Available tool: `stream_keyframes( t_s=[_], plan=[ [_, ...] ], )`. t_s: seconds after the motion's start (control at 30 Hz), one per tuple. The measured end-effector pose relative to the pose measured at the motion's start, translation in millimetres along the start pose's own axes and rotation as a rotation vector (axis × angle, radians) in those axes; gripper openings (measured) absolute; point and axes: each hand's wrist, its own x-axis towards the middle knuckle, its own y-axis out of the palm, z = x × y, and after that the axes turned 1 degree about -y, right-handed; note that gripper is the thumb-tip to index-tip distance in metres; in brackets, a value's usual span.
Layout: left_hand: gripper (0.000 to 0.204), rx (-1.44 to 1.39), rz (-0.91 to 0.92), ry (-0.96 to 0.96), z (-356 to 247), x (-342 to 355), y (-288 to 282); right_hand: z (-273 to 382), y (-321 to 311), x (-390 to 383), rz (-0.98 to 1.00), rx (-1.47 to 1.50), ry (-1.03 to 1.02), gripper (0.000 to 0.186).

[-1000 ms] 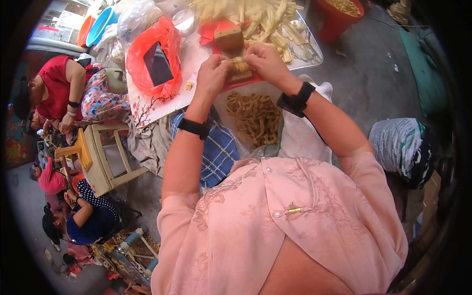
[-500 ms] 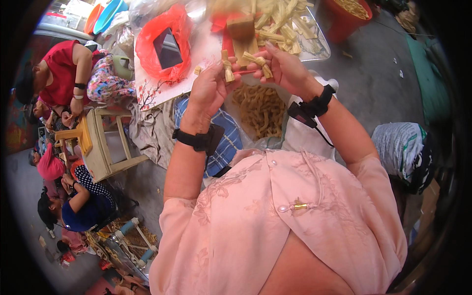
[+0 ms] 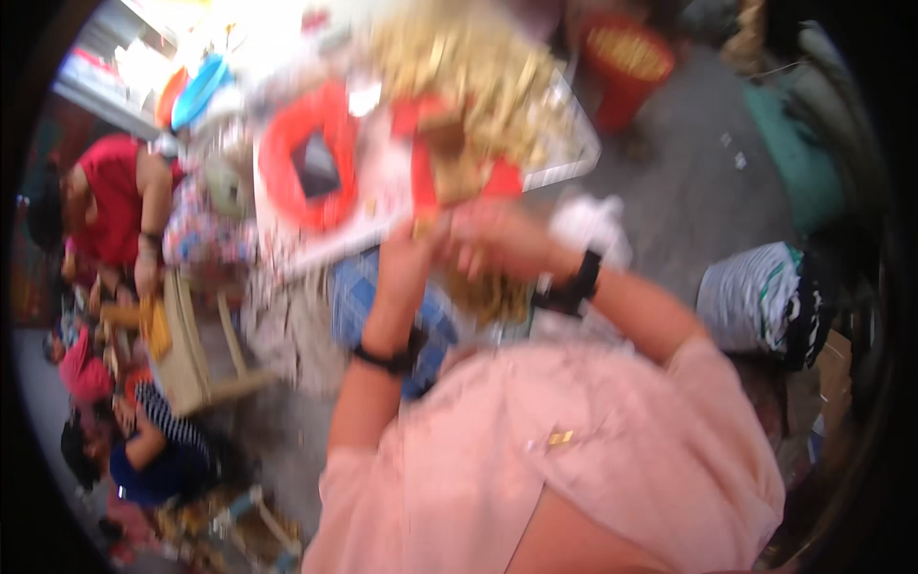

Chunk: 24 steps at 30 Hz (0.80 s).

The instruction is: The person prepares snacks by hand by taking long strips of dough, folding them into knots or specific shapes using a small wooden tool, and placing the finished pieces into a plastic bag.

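Motion blurs this view. My left hand [image 3: 411, 253] is closed on a small yellow bundle [image 3: 422, 228] at its fingertips. My right hand [image 3: 492, 234] is beside it with fingers curled, what it holds hidden by blur and fingers. Just beyond them a wooden block tool [image 3: 445, 139] stands on red plastic [image 3: 497, 179]. Yellow strips [image 3: 449, 53] are heaped on a tray [image 3: 588, 143] behind the tool. Below my hands is a bag of brown twisted pieces [image 3: 488, 297].
A phone [image 3: 317, 165] lies in a red bag [image 3: 277, 143] on the table [image 3: 287, 249]. People [image 3: 110, 196] [image 3: 134, 459] work at left near a wooden stool [image 3: 191, 354]. A red bucket [image 3: 612, 96] and a striped sack [image 3: 746, 301] are at right.
Both hands have drawn toward my body and come together; the two bundles held apart earlier are now mostly hidden. The whole scene has shifted and blurred as my head moved.
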Motion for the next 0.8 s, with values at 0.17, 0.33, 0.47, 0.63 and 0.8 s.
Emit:
stream_keyframes(
  t_s=[0.17, 0.33, 0.47, 0.63, 0.8],
  plan=[
    [0.003, 0.364, -0.213, 0.124, 37.9, -39.0, 17.2, -53.8, -7.2, -29.2, -0.009, -0.149, 0.154, 0.02],
    [0.007, 0.691, -0.17, 0.493, 20.4, -61.4, 29.8, -68.6, 8.8, -34.9, -0.025, -0.36, 0.042, 0.023],
    [0.003, 0.148, -0.16, 0.09, 35.6, -54.5, 13.8, -73.0, 10.3, -35.0, -0.048, -0.396, 0.083, 0.022],
    [0.017, -0.225, -0.149, -0.204, 35.1, -49.5, -3.1, -61.9, -22.0, -36.8, -0.069, -1.199, -0.032, 0.033],
    [0.014, 0.179, 0.036, -0.05, 43.7, -68.7, 3.9, -42.6, 6.4, -39.6, -0.101, -0.633, 0.11, 0.038]
  ],
)
